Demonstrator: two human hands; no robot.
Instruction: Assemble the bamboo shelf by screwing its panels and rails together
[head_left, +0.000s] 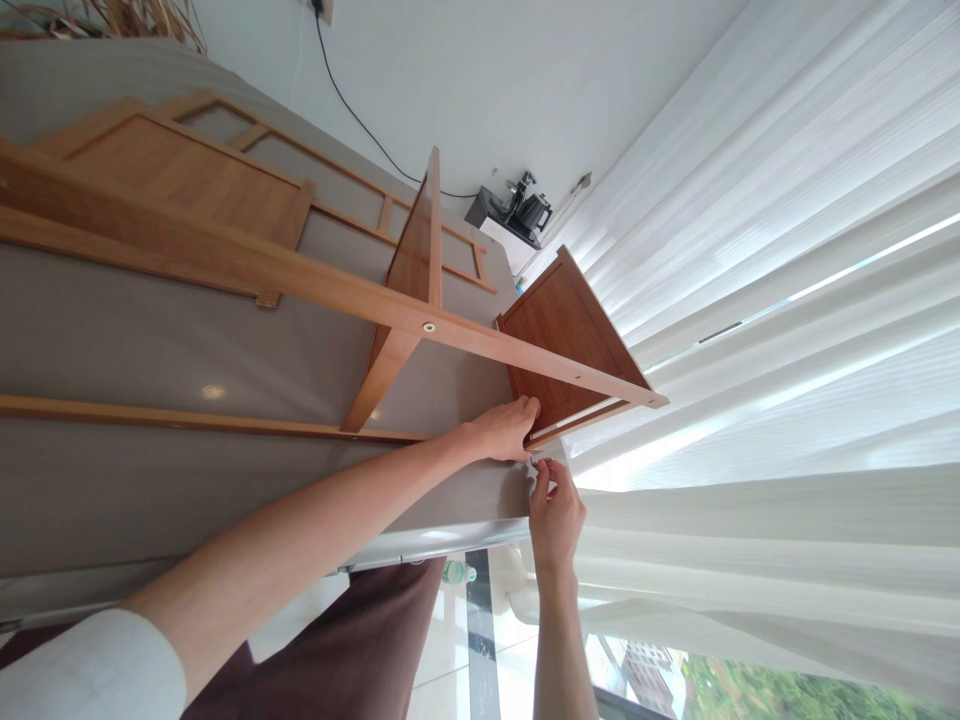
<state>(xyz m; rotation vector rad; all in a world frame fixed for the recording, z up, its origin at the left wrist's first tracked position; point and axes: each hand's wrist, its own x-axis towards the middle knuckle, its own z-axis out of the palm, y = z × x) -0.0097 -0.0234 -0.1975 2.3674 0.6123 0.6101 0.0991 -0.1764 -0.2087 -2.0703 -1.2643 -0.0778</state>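
Observation:
A partly joined wooden frame lies across the grey-brown table, with a long upper rail and a lower rail. My left hand grips the lower rail's right end, where it meets the wooden end panel. Just below that corner, my right hand pinches something small and thin at its fingertips, too small to name. The end panel stands tilted between the rails. A middle wooden panel crosses the frame, and a round metal fastener shows on the upper rail.
Behind the frame lie a flat wooden panel and a ladder-like wooden piece on the table. A black kettle stands on a small cabinet by the wall. White curtains hang at the right. A black cable runs along the wall.

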